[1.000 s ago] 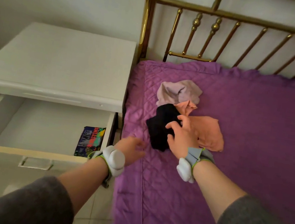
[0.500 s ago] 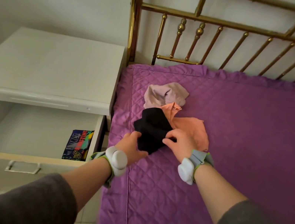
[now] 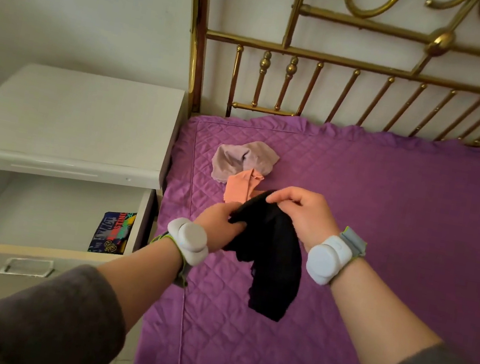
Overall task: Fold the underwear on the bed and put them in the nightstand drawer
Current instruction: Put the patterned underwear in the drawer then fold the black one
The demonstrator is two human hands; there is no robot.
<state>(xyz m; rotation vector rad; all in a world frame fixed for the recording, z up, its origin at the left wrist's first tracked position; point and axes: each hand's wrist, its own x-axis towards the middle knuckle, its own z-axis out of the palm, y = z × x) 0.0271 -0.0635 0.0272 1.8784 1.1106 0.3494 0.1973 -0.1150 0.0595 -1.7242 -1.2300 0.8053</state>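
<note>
The white nightstand's open drawer (image 3: 46,213) holds a folded multicoloured printed garment (image 3: 112,232) in its right corner. Over the purple quilted bedspread (image 3: 384,222), near its left edge, the left hand (image 3: 218,226) and right hand (image 3: 303,214) pinch the black underwear (image 3: 273,260) by its top; it hangs below both grips. Crumpled mauve underwear (image 3: 244,158) and peach underwear (image 3: 241,186) lie beyond.

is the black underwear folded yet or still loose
Not folded: the black underwear hangs loose and crumpled above the bed, pinched at its top by the left hand and right hand.
</note>
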